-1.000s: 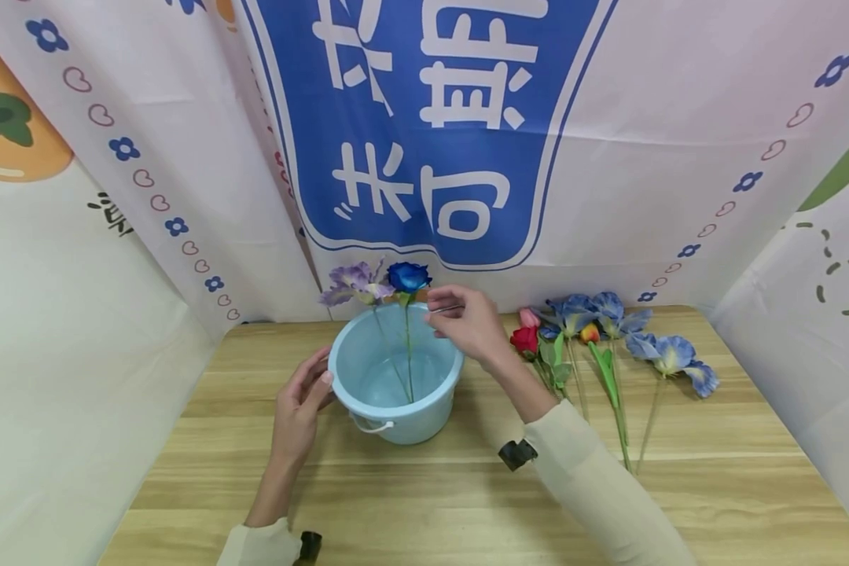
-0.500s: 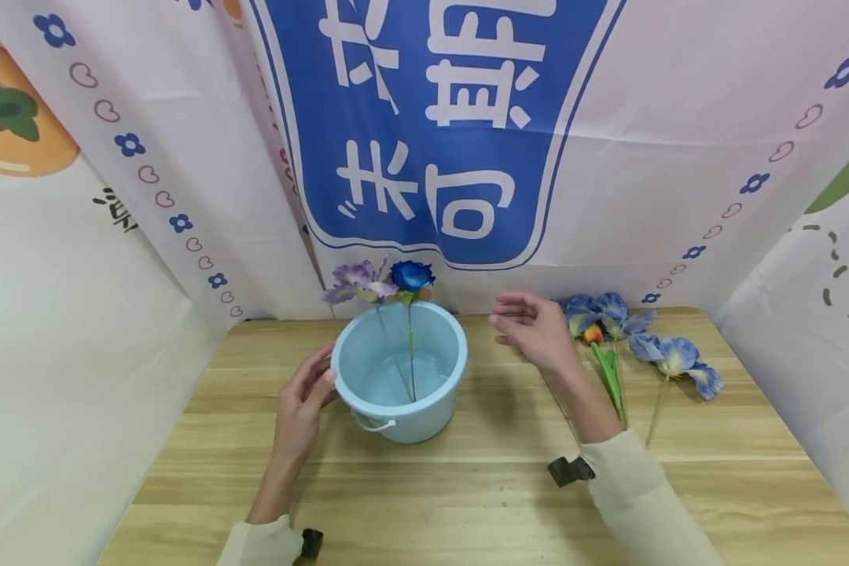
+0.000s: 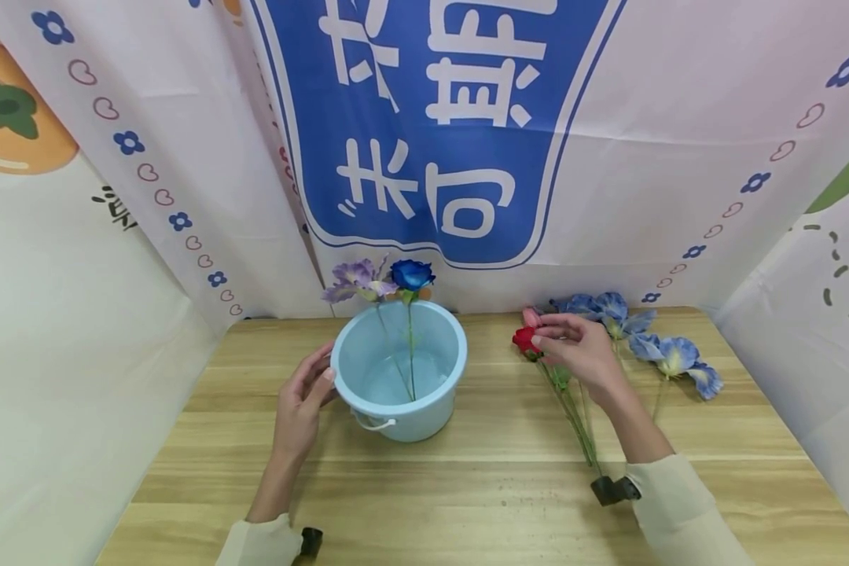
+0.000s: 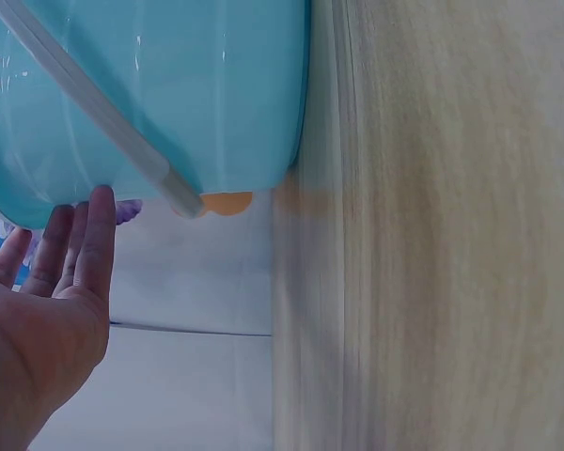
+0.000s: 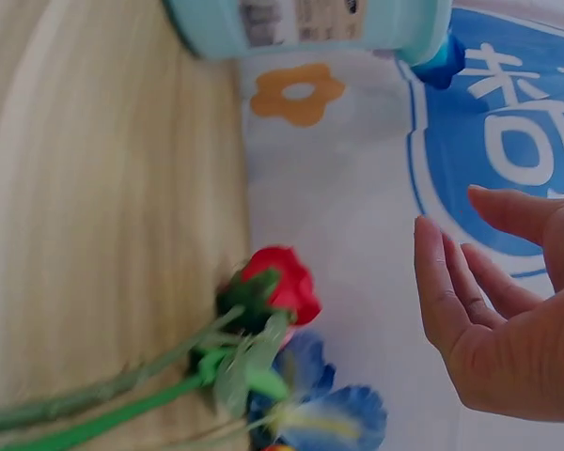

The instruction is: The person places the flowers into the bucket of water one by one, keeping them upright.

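A light blue bucket (image 3: 399,428) stands upright on the wooden table. Two stems lean inside it, a purple iris (image 3: 357,281) and a blue rose (image 3: 412,275), their blooms above the rim. My left hand (image 3: 303,405) touches the bucket's left side with fingers extended and thumb at the rim; the left wrist view shows the fingers (image 4: 96,240) straight against the wall. My right hand (image 3: 582,354) hovers over the lying flowers, fingers loosely bent and holding nothing. Just left of its fingertips lies a red rose (image 3: 525,339), beside a pink bud (image 3: 531,317).
Several blue irises (image 3: 675,358) lie at the back right of the table (image 3: 481,503), partly hidden by my right hand. A white handle (image 4: 103,113) hangs on the bucket's near side. A printed cloth (image 3: 608,220) hangs along the table's back edge.
My right hand has moved right, away from the blue rose at the bucket, and is now over the red rose and the other lying flowers. The left hand stays at the bucket.
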Tool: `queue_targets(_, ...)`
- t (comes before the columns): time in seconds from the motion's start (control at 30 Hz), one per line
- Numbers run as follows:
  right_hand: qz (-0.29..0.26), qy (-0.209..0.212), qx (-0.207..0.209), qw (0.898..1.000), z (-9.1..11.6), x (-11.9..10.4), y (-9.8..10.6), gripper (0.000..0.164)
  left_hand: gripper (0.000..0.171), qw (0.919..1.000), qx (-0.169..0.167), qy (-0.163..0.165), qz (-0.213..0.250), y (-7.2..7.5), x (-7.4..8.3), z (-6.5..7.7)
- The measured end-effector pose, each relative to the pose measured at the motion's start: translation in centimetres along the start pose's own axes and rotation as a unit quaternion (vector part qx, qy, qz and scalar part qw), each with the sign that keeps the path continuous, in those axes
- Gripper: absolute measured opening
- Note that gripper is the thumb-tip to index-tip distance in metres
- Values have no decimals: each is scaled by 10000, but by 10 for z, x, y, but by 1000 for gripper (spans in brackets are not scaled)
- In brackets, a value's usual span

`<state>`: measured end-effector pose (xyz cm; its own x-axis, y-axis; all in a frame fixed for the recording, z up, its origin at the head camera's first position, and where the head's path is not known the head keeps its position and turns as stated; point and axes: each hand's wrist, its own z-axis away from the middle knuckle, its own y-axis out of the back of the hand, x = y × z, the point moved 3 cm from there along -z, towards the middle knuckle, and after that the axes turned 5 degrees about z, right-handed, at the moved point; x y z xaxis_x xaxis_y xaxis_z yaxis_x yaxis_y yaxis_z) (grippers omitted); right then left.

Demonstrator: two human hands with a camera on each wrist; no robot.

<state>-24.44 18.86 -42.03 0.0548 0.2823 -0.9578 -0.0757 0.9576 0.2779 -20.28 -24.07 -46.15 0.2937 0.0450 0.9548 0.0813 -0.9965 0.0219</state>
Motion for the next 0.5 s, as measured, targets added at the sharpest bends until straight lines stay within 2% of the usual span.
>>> queue_targets(0.23,637,-163,-208,9976,7,26,12,63,44,10000,-30,-6,-3,0,0,0)
queue_targets(0.5,927,-421,-216,9946,5,53,16,61,43,10000,-1,-14,-20,1,-1,0)
